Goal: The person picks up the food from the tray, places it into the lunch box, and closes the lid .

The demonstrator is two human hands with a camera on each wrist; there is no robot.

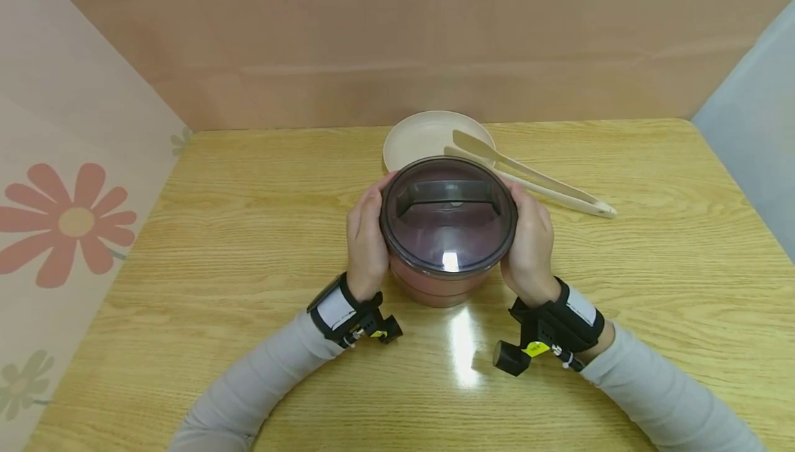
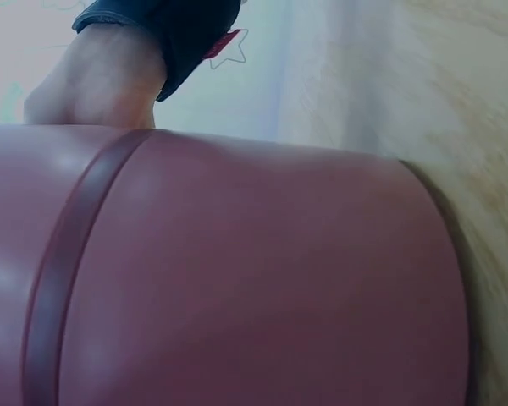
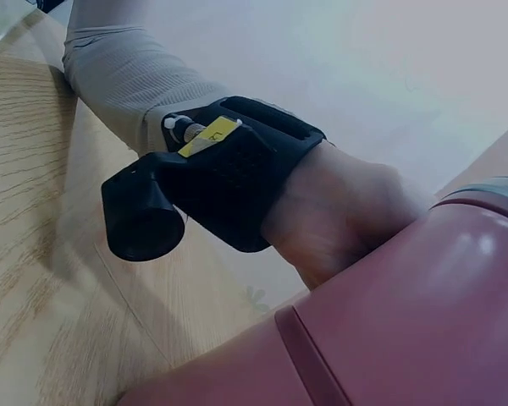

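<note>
Desk (image 1: 248, 245): wooden, under both hands and carrying everything. Pot (image 1: 435, 286): pink, round, standing on the desk between the hands. Lid (image 1: 448, 217): dark and clear, with a bar handle, seated on the pot. Plate (image 1: 416, 138): cream, just beyond the pot, away from the hands. Tongs (image 1: 534, 179): cream, tips over the plate, beyond the right hand. Left hand (image 1: 366, 238) and right hand (image 1: 528, 245): fingers curled round opposite sides of the pot, clasping it. Step judged: the pot is being gripped; a lift or shift would call for even pressure, keeping it level.
</note>
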